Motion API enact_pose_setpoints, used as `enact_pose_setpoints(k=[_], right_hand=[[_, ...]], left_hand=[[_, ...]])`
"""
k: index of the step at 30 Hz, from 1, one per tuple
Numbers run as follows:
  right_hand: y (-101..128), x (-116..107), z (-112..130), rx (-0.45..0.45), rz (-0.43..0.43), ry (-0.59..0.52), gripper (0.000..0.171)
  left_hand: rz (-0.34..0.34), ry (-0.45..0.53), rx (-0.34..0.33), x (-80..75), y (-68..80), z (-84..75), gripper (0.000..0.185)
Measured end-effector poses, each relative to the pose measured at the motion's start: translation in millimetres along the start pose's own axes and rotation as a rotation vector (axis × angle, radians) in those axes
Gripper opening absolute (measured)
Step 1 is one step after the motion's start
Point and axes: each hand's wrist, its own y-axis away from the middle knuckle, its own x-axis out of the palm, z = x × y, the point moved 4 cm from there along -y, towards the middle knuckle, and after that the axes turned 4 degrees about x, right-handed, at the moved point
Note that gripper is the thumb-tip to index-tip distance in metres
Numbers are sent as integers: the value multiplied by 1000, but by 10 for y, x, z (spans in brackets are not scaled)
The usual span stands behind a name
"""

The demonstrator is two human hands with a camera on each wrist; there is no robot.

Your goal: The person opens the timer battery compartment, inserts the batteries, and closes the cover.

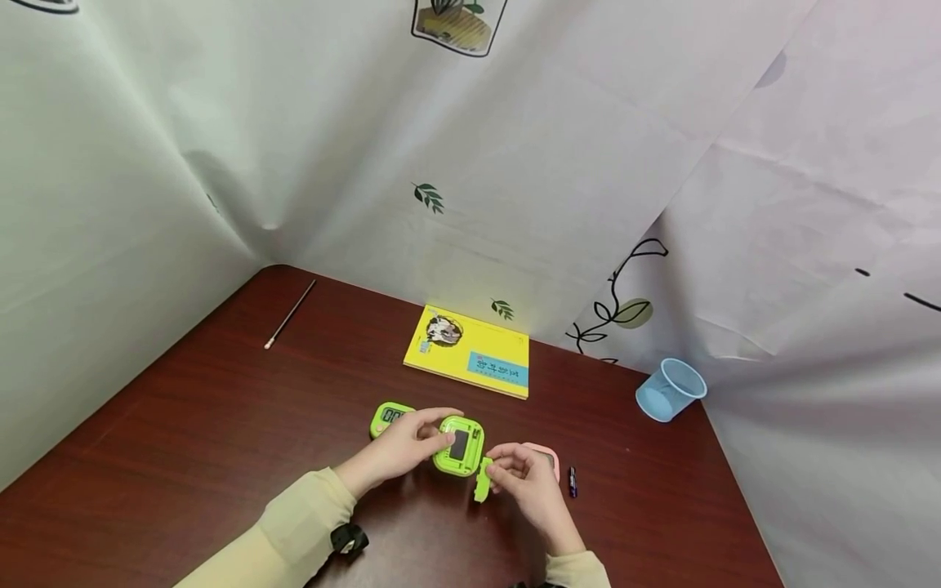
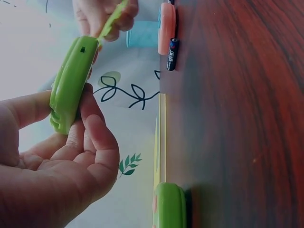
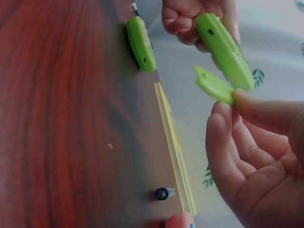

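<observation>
1. By the thumb and fingertips of the right hand point(image 1: 531, 488), a green cover point(image 1: 482, 480) is pinched at one end.
2. By the thumb and bent fingers of the left hand point(image 1: 400, 447), a green timer point(image 1: 460, 447) is gripped above the table point(image 1: 294, 425); its opened back is turned toward the head camera, and the cover is held just beside it.
3. Near the left hand, a second green timer point(image 1: 387, 416) is seen; a pink device point(image 1: 550, 458) is partly hidden behind the right hand, with a battery point(image 1: 573, 482) lying just beside it.
4. Farther out, a yellow book point(image 1: 470, 351), a blue cup point(image 1: 665, 392) and a thin stick point(image 1: 290, 314) are placed.
</observation>
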Motion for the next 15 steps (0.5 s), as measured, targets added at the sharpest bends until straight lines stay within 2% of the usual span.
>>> enact_pose_setpoints(k=[4,11,15], right_hand=[[18,22,-80,49,32,45,22],[35,101,-193,108,170,122,14],[43,101,-229,107,165,191,11]], left_hand=[[9,2,-5,6,-3,7,45],[10,-10,3,4,-1,0,44],[6,-9,3,5,0,-4,43]])
